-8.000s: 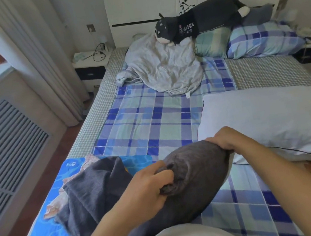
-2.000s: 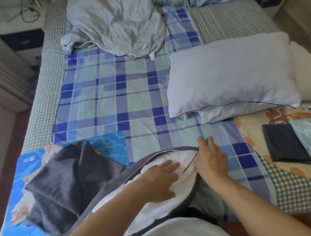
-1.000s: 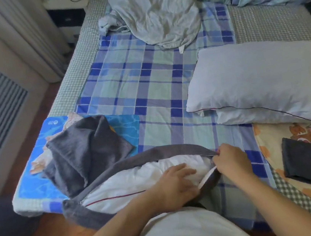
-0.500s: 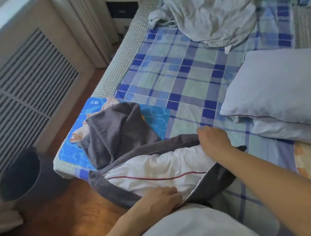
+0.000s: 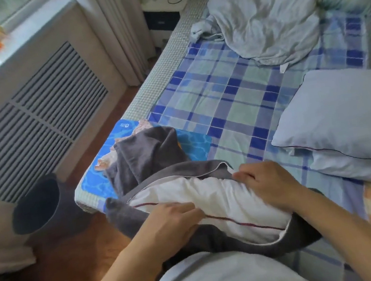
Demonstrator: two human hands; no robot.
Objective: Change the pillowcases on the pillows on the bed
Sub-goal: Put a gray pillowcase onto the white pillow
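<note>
Pillow is lying across the bed's near edge, half inside the grey case, its long axis running left hand (flat, pressing) to right hand, which is gripping the case's open edge.

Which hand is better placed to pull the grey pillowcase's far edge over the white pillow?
Right, probably. The right hand already lies at the grey pillowcase's far open edge, while the left hand presses the white pillow at the near side.
</note>
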